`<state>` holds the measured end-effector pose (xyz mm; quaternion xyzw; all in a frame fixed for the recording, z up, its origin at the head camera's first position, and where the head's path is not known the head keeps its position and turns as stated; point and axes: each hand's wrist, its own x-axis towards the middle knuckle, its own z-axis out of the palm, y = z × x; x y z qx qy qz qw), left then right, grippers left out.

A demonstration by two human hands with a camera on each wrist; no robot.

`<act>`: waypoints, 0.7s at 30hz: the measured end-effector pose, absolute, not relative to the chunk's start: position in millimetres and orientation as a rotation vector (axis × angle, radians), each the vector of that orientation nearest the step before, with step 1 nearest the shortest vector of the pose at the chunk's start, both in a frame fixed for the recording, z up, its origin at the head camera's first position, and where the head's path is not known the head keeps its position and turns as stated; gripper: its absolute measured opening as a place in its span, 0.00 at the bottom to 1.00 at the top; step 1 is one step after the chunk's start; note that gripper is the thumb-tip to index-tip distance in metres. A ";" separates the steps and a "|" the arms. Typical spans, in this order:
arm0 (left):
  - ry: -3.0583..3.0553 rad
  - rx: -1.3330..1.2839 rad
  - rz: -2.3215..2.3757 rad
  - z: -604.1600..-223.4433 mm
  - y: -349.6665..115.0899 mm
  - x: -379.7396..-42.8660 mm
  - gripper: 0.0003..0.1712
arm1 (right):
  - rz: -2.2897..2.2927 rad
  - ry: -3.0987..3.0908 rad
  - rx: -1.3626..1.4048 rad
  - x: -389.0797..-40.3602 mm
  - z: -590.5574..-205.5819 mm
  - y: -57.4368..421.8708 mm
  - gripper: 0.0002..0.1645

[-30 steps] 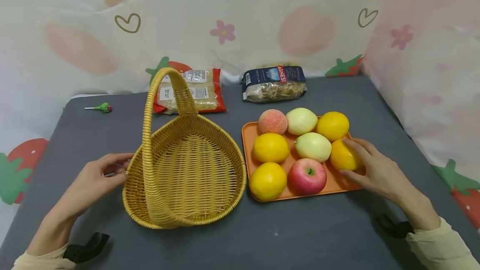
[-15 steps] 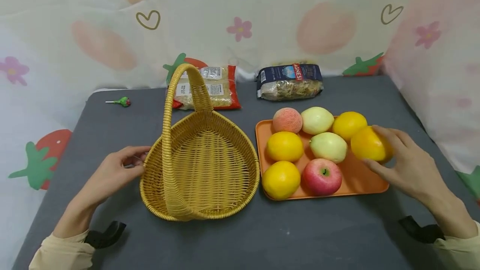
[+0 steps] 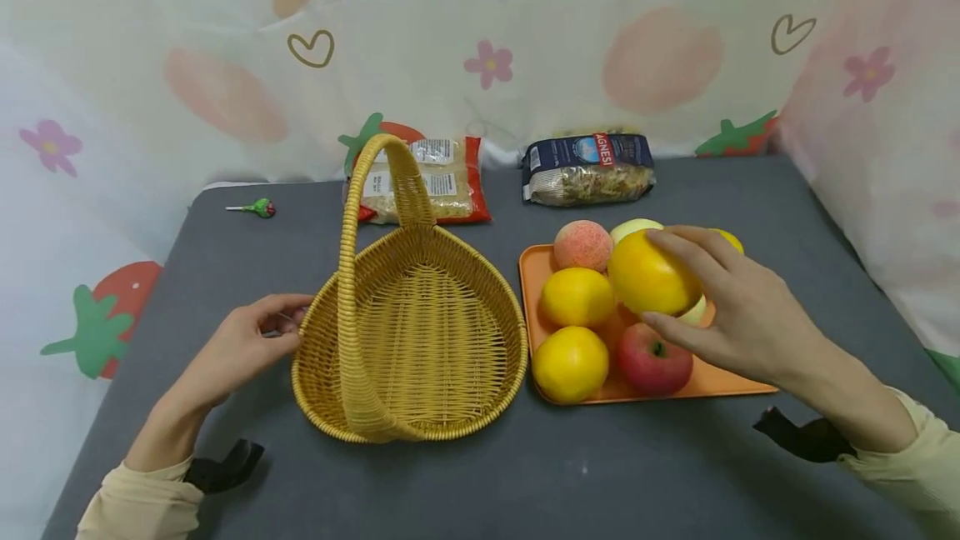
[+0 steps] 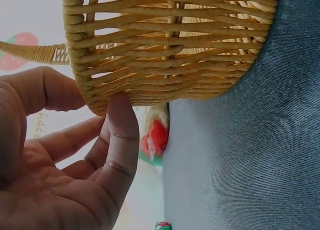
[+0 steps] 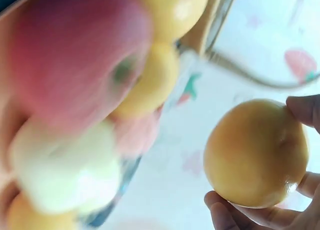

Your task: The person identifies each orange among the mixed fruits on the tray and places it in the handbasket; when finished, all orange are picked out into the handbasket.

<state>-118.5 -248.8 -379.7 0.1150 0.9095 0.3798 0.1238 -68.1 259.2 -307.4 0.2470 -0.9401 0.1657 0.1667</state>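
In the head view, my right hand holds a round yellow fruit above an orange tray. The right wrist view shows this fruit clear of the others, gripped between thumb and fingers. Below it on the tray are a red apple, a peach, more yellow fruit and pale green fruit, partly covered by my hand. My left hand pinches the left rim of a wicker basket, which has nothing inside. Its thumb presses the woven side in the left wrist view.
Behind the basket's tall arched handle lies a clear bag with red edges. A dark-blue pasta packet is at the back, and a lollipop at the back left. A printed cloth hangs behind the grey table.
My right hand has lifted the yellow fruit from the tray's right side and carried it left, over the other fruit. The left hand stays at the basket rim. The head view has shifted slightly.
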 end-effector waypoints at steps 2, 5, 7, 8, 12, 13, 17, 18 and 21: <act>2.647 0.338 1.111 -380.0 -249.1 -118.3 0.26 | 0.505 -2.659 0.777 -69.5 -306.0 243.2 0.50; 2.639 0.331 1.105 -379.6 -249.1 -118.8 0.26 | 0.527 -2.654 0.886 -72.3 -305.7 219.1 0.47; 2.636 0.334 1.103 -379.5 -249.0 -119.2 0.26 | 0.520 -2.665 0.959 -74.3 -306.0 203.5 0.44; 2.633 0.334 1.104 -379.7 -249.0 -119.2 0.26 | 0.512 -2.672 0.998 -75.7 -306.6 196.2 0.44; 2.612 0.325 1.124 -379.7 -248.7 -119.4 0.26 | 0.502 -2.700 1.131 -81.2 -310.5 170.9 0.43; 2.607 0.324 1.126 -379.8 -248.7 -119.4 0.26 | 0.503 -2.703 1.158 -82.3 -312.2 165.9 0.43; 2.593 0.318 1.136 -379.9 -248.2 -119.7 0.26 | 0.536 -2.733 1.204 -82.9 -320.2 150.4 0.43; 2.595 0.311 1.133 -379.7 -248.0 -119.8 0.26 | 0.550 -2.744 1.209 -82.6 -321.9 147.5 0.42; 2.607 0.317 1.124 -379.1 -248.2 -120.1 0.26 | 0.555 -2.785 1.215 -82.4 -325.3 140.3 0.42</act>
